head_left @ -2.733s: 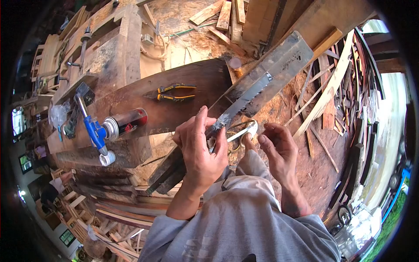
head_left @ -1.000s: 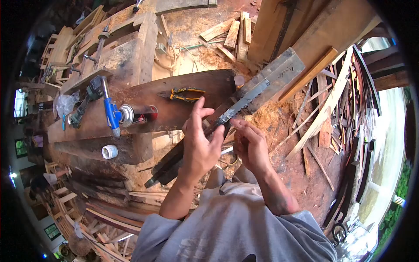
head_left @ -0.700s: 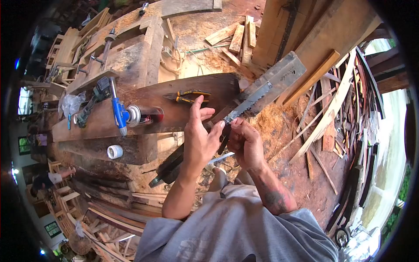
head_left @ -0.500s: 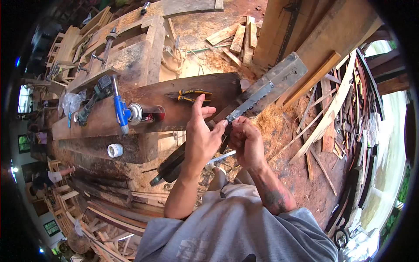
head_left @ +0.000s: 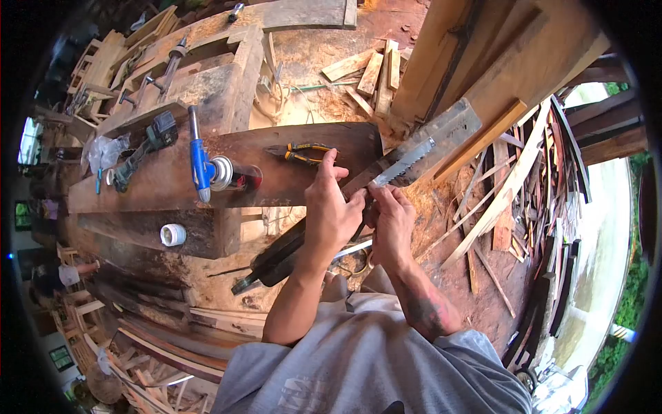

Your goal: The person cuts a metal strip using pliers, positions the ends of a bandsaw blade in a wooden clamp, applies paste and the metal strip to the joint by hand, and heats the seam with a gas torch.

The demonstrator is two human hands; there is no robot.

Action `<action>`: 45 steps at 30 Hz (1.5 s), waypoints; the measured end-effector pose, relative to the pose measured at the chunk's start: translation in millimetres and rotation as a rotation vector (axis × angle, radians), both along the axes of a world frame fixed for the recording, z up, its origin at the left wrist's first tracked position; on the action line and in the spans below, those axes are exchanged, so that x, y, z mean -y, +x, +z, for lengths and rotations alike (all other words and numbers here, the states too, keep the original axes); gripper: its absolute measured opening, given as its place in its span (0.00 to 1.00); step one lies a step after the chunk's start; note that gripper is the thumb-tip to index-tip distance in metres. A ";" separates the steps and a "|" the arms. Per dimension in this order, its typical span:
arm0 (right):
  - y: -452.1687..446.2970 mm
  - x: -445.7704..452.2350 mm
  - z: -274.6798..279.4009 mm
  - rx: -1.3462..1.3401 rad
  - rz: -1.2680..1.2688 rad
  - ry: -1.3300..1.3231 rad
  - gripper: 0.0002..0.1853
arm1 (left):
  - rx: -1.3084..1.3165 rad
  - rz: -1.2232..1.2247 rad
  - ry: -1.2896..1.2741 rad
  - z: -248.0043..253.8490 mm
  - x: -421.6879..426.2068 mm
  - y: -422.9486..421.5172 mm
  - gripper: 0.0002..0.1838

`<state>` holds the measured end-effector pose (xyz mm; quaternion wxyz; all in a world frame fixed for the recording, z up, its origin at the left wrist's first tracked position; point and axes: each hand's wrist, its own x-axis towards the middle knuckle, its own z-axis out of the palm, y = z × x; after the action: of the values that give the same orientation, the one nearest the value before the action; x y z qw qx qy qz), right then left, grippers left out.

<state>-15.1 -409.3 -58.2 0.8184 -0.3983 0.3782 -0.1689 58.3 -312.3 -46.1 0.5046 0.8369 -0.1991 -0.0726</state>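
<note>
A toothed saw blade (head_left: 407,162) points up and to the right across a grimy wooden beam (head_left: 455,127). At its lower end my right hand (head_left: 393,221) pinches it with thumb and fingers. My left hand (head_left: 329,210) is beside it, index finger stretched out and thumb tip close to the right fingers; whether the thumb touches the tool is hidden. Below both hands lies a dark power tool (head_left: 279,262), partly covered by my left forearm; its front end is hidden by the hands. Pliers with black and yellow handles (head_left: 307,152) rest on the dark plank (head_left: 283,183), just beyond my left fingertips.
A blue torch head on a canister (head_left: 200,169), a cordless tool (head_left: 146,148) and a plastic bag (head_left: 107,152) lie on the plank's left. A white tub (head_left: 173,235) stands lower. Wood strips (head_left: 507,200) pile at right; offcuts (head_left: 369,74) lie behind. Another person (head_left: 65,276) is far left.
My right fingers have shifted onto the base of the blade, with the hand turned more palm-down. The left hand has moved slightly right. The whole view has shifted a little.
</note>
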 end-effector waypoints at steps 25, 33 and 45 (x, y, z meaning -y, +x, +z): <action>-32.9 12.6 -2.6 0.048 0.046 0.188 0.14 | -0.177 -0.038 -0.164 4.4 -16.4 9.5 0.40; -22.2 16.9 -3.2 0.320 0.230 0.604 0.13 | -0.244 -0.011 -0.188 9.9 -6.3 7.2 0.41; -36.8 13.9 -5.7 0.199 0.325 0.413 0.15 | -0.169 -0.016 -0.082 -2.3 -6.7 9.6 0.46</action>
<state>-51.9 -423.2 -63.9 0.9318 -0.2599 0.2534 0.0072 67.9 -305.6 -48.4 0.5528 0.8049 -0.1652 -0.1389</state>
